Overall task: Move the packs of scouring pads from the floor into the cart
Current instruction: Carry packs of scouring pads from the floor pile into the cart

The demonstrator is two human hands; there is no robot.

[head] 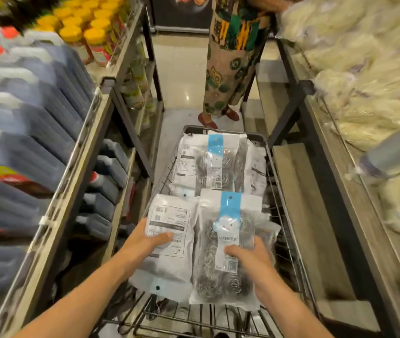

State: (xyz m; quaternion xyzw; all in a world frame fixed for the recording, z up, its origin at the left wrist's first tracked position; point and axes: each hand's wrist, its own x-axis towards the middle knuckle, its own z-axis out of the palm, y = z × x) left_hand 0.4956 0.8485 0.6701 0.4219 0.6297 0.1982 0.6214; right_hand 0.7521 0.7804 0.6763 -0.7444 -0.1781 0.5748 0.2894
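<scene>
Over the cart: we had both hands low above the wire cart (271, 152), in a narrow aisle between shelves.
Left hand: our left hand (145, 242) gripped the left pack (169, 230) at its side, thumb on top over the printed back, the other fingers hidden below.
Right hand: our right hand (250, 254) gripped the right pack (228, 240), thumb pressed on the label, the steel scourers showing through the film.
Packs in the cart: more packs (213, 162) already lay at the far end of the basket.
Floor: we could not see any packs left on it.
Advice: we judged it best to lower both packs flat, just beside the far ones, and only then to let go.
Care: a person (230, 57) stood close in front of the cart.
</scene>
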